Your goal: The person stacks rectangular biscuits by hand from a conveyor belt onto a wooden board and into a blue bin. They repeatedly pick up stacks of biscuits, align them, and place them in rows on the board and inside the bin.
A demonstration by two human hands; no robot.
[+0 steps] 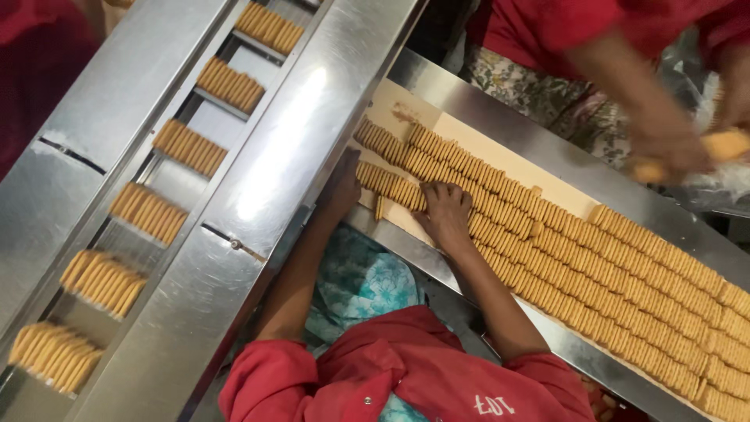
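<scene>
Under the right hand (445, 212) and left hand (342, 186), the biscuits (594, 258) are golden tan on a pale cream belt (469, 133). Left of the left hand, the channel (266, 156) is shiny silver steel holding tan stacks (190, 147). The sleeves (266, 383) are red over a teal floral cloth (363, 285).

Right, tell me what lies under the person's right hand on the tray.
Under the right hand lie rows of tan rectangular biscuits standing on edge on the long steel tray. The biscuits directly beneath the palm are covered. The left hand rests at the rows' end.
</scene>
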